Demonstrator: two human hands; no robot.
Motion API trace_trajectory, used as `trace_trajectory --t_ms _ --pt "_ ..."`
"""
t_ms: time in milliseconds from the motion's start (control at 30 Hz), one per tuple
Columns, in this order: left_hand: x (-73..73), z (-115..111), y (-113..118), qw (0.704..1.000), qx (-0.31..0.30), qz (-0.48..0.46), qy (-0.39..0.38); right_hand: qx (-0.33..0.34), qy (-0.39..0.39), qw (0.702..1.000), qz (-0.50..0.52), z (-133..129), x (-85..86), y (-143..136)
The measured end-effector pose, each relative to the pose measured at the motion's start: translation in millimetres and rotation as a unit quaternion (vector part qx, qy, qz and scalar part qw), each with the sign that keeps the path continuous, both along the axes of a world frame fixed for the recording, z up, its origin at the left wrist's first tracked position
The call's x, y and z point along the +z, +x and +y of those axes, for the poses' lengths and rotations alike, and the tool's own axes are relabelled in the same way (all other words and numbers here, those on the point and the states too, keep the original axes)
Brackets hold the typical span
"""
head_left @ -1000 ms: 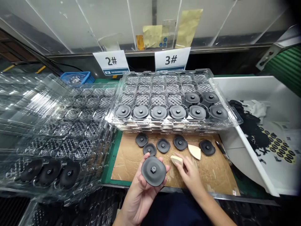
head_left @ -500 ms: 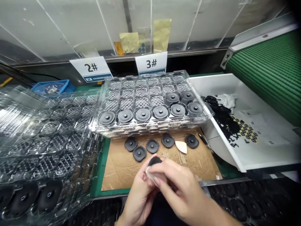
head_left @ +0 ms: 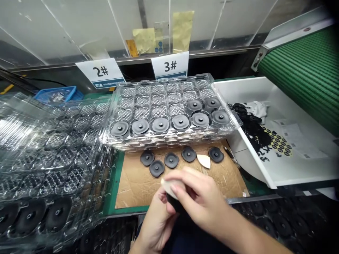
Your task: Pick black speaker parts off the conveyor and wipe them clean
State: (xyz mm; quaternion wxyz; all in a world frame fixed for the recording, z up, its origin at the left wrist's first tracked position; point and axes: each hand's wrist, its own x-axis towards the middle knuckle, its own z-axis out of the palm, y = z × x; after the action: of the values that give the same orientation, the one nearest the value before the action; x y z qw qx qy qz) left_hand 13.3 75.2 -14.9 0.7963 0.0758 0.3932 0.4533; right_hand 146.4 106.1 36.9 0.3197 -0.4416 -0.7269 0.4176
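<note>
Low over the cardboard's front edge, my left hand (head_left: 157,217) is closed on a black disc-like part (head_left: 175,204), mostly hidden by the fingers. Just above that part, my right hand (head_left: 205,199) pinches a whitish flat pad (head_left: 173,185); its exact kind is unclear. Several dark round discs with a small central post, such as this disc (head_left: 171,160), lie on the brown cardboard sheet (head_left: 132,194). Among them is a cream wedge-shaped piece (head_left: 203,161).
Behind the cardboard, a clear compartment tray (head_left: 159,139) on a stack holds several black discs in its front rows. More clear trays (head_left: 53,165) stand left. A white bin (head_left: 304,174) with small black parts and stickers is right, below a green conveyor belt (head_left: 304,74).
My right hand and the whitish pad have shifted slightly up and left over the black part, which has tilted and now shows below the pad. The camera view has shifted slightly.
</note>
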Motion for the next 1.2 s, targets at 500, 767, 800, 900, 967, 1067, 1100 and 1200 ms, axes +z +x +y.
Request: trace_trajectory --t_ms 500,767,800,900,967,1067,1100,1200 --pt "3.4 -7 2 0.984 -0.126 -0.125 -0.023 0.204 0.159 0.966 -0.022 13 -4.1 29" --pt "-3.6 -16 0 0.963 -0.210 -0.167 -0.037 0.265 0.125 0.956 -0.031 23 0.5 26" --pt "-3.8 -16 0 0.964 -0.198 -0.173 -0.037 0.255 0.099 0.962 -0.012 24 -4.4 29" --pt "-3.0 -15 -2 0.965 -0.161 -0.205 -0.034 0.134 0.011 0.990 -0.051 27 -33.7 45" --pt "-2.4 -14 -6 0.966 -0.144 -0.211 -0.025 0.057 -0.018 0.991 -0.116 20 -65.1 56" --pt "-4.0 -11 -13 0.977 -0.109 -0.185 -0.011 -0.013 -0.020 0.985 -0.170 -5 -119.5 59" --pt "-5.1 -10 -15 0.980 -0.093 -0.174 -0.011 -0.040 -0.013 0.983 -0.181 -15 -136.0 58" --pt "-9.4 -7 -20 0.989 -0.045 -0.139 -0.011 -0.104 0.011 0.974 -0.202 -41 -171.4 51"
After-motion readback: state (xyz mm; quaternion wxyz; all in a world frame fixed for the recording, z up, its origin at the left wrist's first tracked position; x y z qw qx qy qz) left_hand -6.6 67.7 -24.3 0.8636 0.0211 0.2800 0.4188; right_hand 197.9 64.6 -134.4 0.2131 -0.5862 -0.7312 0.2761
